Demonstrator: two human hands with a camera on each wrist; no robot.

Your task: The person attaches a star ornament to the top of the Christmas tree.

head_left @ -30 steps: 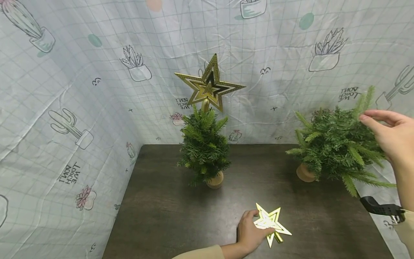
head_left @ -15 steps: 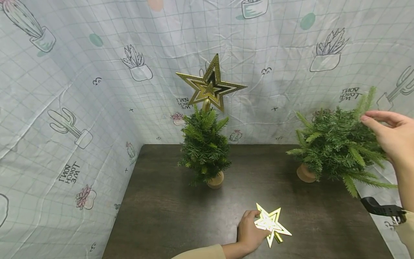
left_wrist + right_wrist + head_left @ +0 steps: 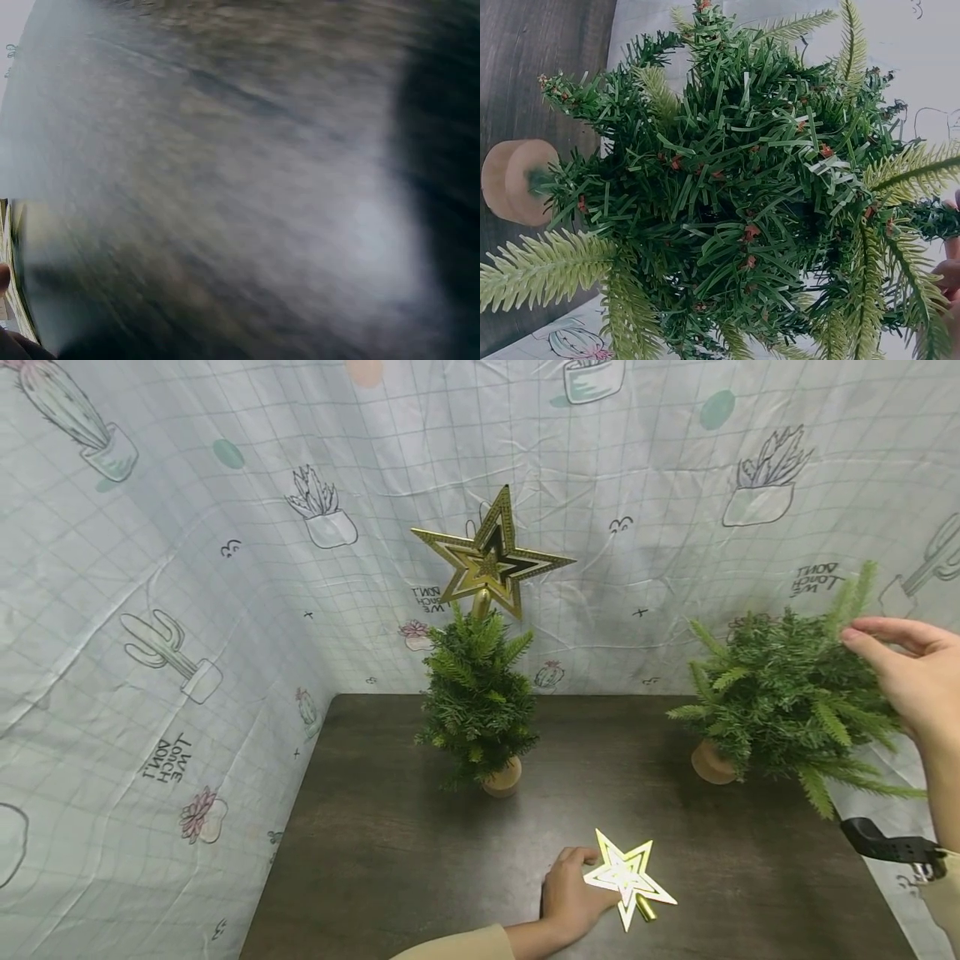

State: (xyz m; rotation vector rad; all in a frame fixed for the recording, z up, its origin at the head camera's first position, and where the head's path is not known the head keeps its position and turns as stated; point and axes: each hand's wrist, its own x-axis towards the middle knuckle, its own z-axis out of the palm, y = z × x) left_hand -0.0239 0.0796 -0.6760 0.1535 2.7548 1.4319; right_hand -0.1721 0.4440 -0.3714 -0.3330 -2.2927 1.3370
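In front of the upright tree (image 3: 480, 693) and a bit to its right, the left hand (image 3: 572, 893) curls about one point of a loose gold star (image 3: 628, 875) low at the bench (image 3: 390, 860); I can't tell whether that grip is a firm pinch or just a touch. A slack hold could let the star slip and clatter; squeezing hard might bend its thin frame.

Further back, well right of the upright tree, the right hand (image 3: 926, 681) has its grip pinched on the top sprig (image 3: 926, 217) of a leaning tree (image 3: 783, 693). That one worries me more: its branches reach past the bench's edge, so letting go could topple it, and a sideways tug might skid the wooden foot (image 3: 714, 763).

The upright tree carries a wide mounted star (image 3: 489, 566); a knock could tip both.

Neither star nor the black strap (image 3: 892, 846) shows a brand I can read. Behind the upright tree, the cloth (image 3: 360, 643) bears lettering (image 3: 816, 578), apparently flipped, seeming to say "DON'T TOUCH ME".
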